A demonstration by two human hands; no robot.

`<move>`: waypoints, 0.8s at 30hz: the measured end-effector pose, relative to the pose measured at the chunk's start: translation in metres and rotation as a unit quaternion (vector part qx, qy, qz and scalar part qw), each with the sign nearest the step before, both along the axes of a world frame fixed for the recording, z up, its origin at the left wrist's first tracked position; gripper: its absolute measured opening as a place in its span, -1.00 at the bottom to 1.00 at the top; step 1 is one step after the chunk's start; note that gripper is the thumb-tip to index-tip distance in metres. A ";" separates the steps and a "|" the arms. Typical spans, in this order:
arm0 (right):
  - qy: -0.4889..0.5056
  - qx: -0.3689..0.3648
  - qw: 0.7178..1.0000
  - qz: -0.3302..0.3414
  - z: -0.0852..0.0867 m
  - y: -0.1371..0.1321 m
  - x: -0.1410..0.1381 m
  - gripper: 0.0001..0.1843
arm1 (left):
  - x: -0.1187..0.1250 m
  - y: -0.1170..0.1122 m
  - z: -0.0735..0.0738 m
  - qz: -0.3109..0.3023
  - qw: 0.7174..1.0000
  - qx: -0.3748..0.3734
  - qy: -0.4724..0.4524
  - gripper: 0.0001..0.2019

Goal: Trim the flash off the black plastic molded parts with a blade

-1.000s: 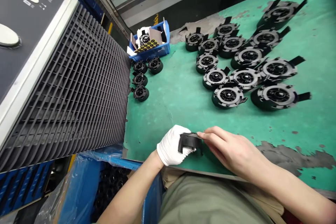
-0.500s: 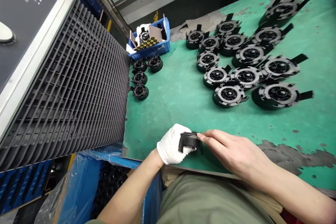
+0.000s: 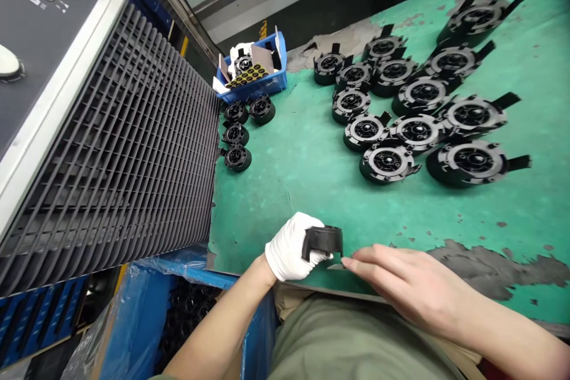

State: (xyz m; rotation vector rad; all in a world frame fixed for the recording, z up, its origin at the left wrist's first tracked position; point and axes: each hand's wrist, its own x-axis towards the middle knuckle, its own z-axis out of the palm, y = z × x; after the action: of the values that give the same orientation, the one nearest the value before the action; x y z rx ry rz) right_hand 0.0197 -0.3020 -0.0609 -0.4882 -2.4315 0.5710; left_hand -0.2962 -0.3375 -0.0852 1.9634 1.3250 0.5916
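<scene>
My left hand (image 3: 291, 247), in a white glove, is closed around a black round plastic housing (image 3: 327, 240). The housing is tilted, its side wall facing me and a tab projecting down at its left. My bare right hand (image 3: 396, 273) is just to the right of it, fingers pinched on a thin, pale, pointed blade (image 3: 337, 266). That blade lies below the housing's lower right edge, apart from it as far as I can see. The blade's grip end is hidden by the fingers.
Several black housings with grey rings (image 3: 387, 161) stand on the green mat (image 3: 285, 190) at the right. At the left are a few plain black housings (image 3: 237, 157) and a blue bin (image 3: 278, 80) with mixed parts. A grey grille (image 3: 133, 160) borders the left; below, a lined blue crate (image 3: 138, 320) holds black parts.
My right hand has moved down and right, taking the blade from the housing's top rim to below it. The left hand keeps its hold, with the housing turned slightly.
</scene>
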 end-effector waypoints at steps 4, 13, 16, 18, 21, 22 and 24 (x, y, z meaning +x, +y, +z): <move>-0.001 -0.029 0.995 -0.091 -0.008 0.009 -0.003 -0.58 | 0.000 0.001 0.003 -0.009 1.000 -0.004 0.004 -0.76; -0.054 -0.019 0.994 -0.096 -0.021 -0.001 -0.007 -0.38 | 0.001 -0.002 0.004 -0.007 1.000 -0.010 0.007 -0.79; -0.062 0.009 0.993 -0.101 -0.029 -0.009 -0.004 -0.30 | 0.001 -0.002 0.004 -0.006 1.000 -0.004 0.007 -0.79; -0.062 0.021 0.993 -0.098 -0.030 -0.009 -0.002 -0.29 | 0.001 -0.001 0.004 -0.007 1.000 -0.003 0.007 -0.79; -0.054 0.036 0.993 -0.095 -0.025 -0.005 -0.001 -0.29 | 0.002 0.000 0.004 -0.012 1.000 -0.001 0.004 -0.77; -0.051 0.040 0.994 -0.089 -0.022 -0.004 -0.001 -0.30 | 0.002 0.000 0.004 -0.013 1.000 0.000 0.003 -0.77; -0.051 0.042 0.996 -0.059 -0.015 -0.004 -0.001 -0.33 | 0.002 0.000 0.004 -0.014 1.000 0.002 0.001 -0.77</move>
State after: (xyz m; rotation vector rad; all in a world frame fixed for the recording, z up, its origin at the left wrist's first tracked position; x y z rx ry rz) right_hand 0.0182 -0.3055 -0.0760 -0.6352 -2.4903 0.3998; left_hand -0.2945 -0.3374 -0.0812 1.9832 1.2964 0.5809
